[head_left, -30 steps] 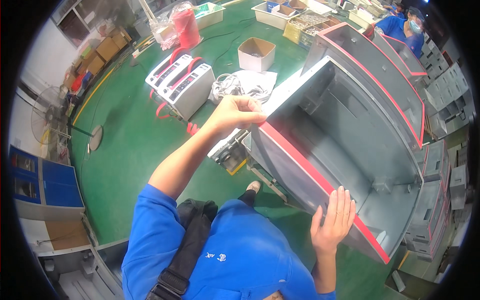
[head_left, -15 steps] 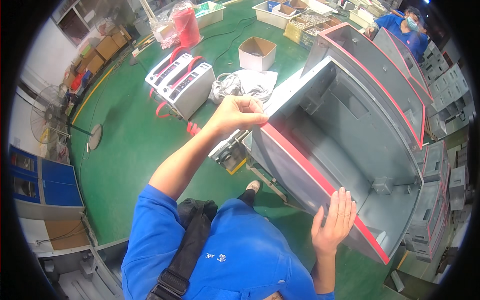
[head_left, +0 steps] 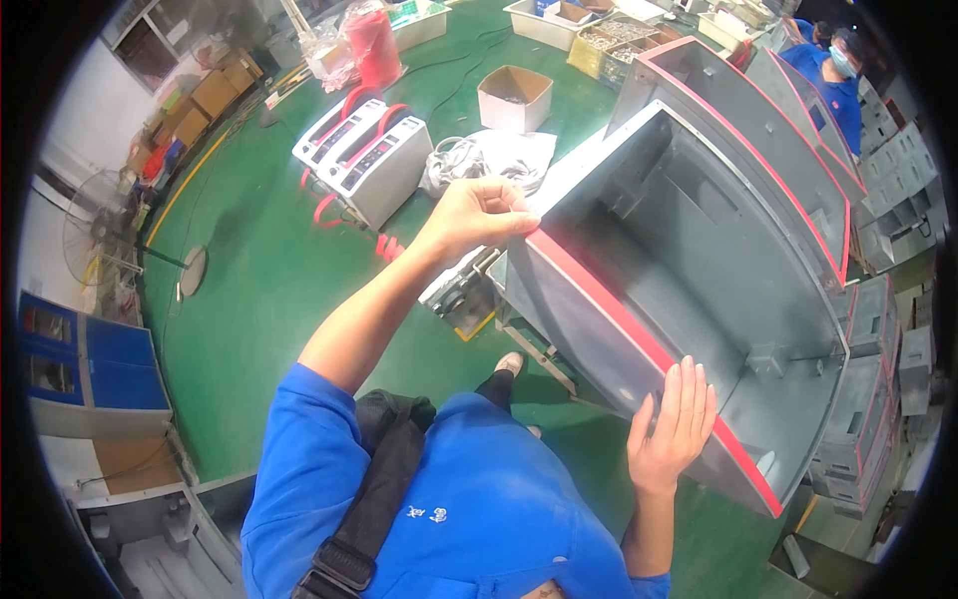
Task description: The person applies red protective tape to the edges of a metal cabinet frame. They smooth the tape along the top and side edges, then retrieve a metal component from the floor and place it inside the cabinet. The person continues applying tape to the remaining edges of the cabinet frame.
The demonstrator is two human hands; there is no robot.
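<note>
In front of me, tilted across the view, stands a large grey open-topped metal box [head_left: 574,304]. A red strip [head_left: 624,311] runs along its near rim. My left hand [head_left: 481,222] is at the rim's far-left corner, thumb and fingertips pinched on the end of the strip. Farther right along the same rim, my right hand [head_left: 675,427] lies flat, fingers stretched out over the strip. A small pale object [head_left: 765,462] rests inside the box near its right end; I cannot make out what it is.
More grey boxes with red-edged rims [head_left: 743,140] stand beyond, near a masked co-worker [head_left: 833,85] in blue. White machines with red rolls [head_left: 374,165], a carton of parts [head_left: 514,98] and a pale cloth bundle [head_left: 489,160] sit ahead. A fan [head_left: 95,228] stands at left.
The box and both hands appear slightly higher in view. My right hand stays flat on the strip and my left keeps its pinch. The co-worker has shifted and turned the head.
</note>
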